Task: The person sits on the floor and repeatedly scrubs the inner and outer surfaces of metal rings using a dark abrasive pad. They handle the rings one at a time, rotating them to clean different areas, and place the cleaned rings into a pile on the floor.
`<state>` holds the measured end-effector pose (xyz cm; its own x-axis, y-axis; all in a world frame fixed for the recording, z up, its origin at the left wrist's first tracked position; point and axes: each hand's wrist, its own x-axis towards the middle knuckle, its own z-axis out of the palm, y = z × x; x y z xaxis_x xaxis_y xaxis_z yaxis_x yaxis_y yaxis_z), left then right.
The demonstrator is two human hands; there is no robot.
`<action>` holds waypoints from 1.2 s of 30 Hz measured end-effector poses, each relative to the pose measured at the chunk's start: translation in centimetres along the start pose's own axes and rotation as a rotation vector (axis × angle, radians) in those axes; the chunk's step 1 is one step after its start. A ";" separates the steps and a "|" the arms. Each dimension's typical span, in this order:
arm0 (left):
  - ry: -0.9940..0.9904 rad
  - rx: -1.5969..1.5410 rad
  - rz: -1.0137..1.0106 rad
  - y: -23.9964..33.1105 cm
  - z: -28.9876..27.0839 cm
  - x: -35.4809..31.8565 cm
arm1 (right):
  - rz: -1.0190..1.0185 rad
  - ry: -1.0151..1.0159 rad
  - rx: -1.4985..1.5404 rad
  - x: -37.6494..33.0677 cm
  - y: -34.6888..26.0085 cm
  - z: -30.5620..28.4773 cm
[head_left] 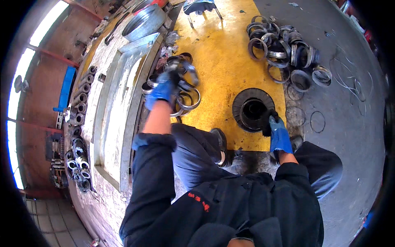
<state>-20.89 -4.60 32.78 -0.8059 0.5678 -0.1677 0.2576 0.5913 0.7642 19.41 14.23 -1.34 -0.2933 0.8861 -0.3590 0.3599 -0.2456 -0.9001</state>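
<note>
My left hand (161, 91), in a blue and black glove, reaches over a heap of metal rings (187, 101) at the left edge of the yellow floor strip. Its fingers are closed on a metal ring (191, 75), which is smeared by motion. In a blue glove, my right hand (278, 132) is at the near right rim of a round black flanged tub (240, 105) with a dark hollow middle. Those fingers are curled around a dark, ragged-looking mass (268, 122); whether it is a rag or the glove's dark fingertips I cannot make out.
A bigger heap of metal rings (284, 47) lies at the far right, with loose thin wire (356, 88) beside it. Left of me runs a long metal trough (113, 111). Beyond it stand several cylindrical parts (81, 97). A stool (199, 7) stands at the far end.
</note>
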 end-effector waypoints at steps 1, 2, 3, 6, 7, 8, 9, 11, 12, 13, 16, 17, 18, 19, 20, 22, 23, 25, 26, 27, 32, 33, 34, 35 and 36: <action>0.134 0.292 0.094 -2.0 -1.7 2.1 | -0.001 0.030 0.004 -0.1 -0.2 -1.1; 0.267 0.392 0.183 -4.2 -4.7 3.6 | 0.023 -0.041 -0.031 -0.7 -0.8 0.0; 0.415 0.822 0.209 -9.5 -11.4 6.3 | 0.044 -0.139 -0.046 -1.7 -1.7 1.9; 0.338 -0.494 -0.157 -10.1 -12.6 6.2 | 0.034 -0.048 -0.105 -1.5 -0.4 1.5; 0.335 -0.514 -0.169 -10.3 -13.3 4.8 | 0.129 -0.130 -0.211 -2.3 -2.6 2.1; 0.301 -0.548 -0.133 -8.8 -11.5 4.0 | 0.126 -0.097 0.037 -2.1 -1.2 2.0; 0.257 -0.613 -0.132 -7.8 -9.6 3.9 | 0.140 -0.088 0.119 -1.7 -0.3 2.1; 0.109 -0.386 0.078 -4.3 -6.1 1.8 | 0.170 -0.098 0.346 -1.0 0.7 2.8; 0.000 -0.550 0.048 -3.2 -3.6 1.9 | 0.179 -0.106 0.477 -0.4 1.2 2.9; -0.093 -0.700 -0.004 -2.2 -1.6 1.7 | 0.193 -0.127 0.610 -0.2 1.1 3.4; -0.202 -0.578 0.104 2.6 7.4 -2.5 | 0.209 -0.134 0.941 1.8 0.8 2.4; -0.319 -0.592 0.112 2.1 9.1 -2.3 | 0.160 -0.172 1.005 2.6 0.1 2.3; -0.398 -0.663 0.048 2.2 12.1 -3.2 | 0.125 -0.155 1.023 3.1 -0.4 1.7; -0.379 -0.637 -0.105 3.0 15.8 -4.5 | 0.090 -0.121 1.034 3.6 -0.9 0.2; -0.466 -0.690 -0.075 1.1 17.8 -4.8 | 0.060 -0.115 1.059 4.1 -2.0 -0.1; -0.654 -0.789 0.109 -0.7 23.0 -6.4 | 0.281 0.144 0.666 8.8 -0.9 -4.0; -0.650 -0.754 0.111 -0.5 23.6 -8.0 | 0.303 0.189 0.664 9.0 -2.5 -4.4; -0.611 -0.627 -0.088 0.6 23.7 -10.0 | 0.280 0.233 0.553 10.4 -4.8 -6.0; -0.616 -0.573 -0.145 0.9 24.0 -10.2 | 0.245 0.228 0.443 12.4 -4.4 -7.7; -0.642 -0.609 -0.168 1.5 25.2 -10.0 | 0.191 0.283 0.249 14.1 -3.7 -10.7; -0.550 -0.633 -0.281 0.4 26.7 -8.6 | -0.016 0.296 -0.879 19.1 -9.2 -11.1; -0.579 -0.694 -0.232 -0.7 26.8 -8.6 | -0.065 0.265 -1.042 20.5 -9.4 -11.8; -0.587 -0.661 -0.225 -0.6 27.4 -8.1 | -0.101 0.225 -1.191 22.2 -9.0 -12.3; -0.591 -0.629 -0.221 -0.3 27.7 -7.7 | -0.050 0.132 -1.276 24.3 -8.5 -12.5; -0.588 -0.594 -0.211 -0.5 28.1 -7.1 | -0.007 0.098 -1.317 26.1 -7.9 -12.3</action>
<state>-0.32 7.12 16.11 -0.3561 0.7809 -0.5133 -0.3203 0.4140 0.8521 19.80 44.14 -0.57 -0.2537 0.9239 -0.2866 0.9614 0.2734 0.0301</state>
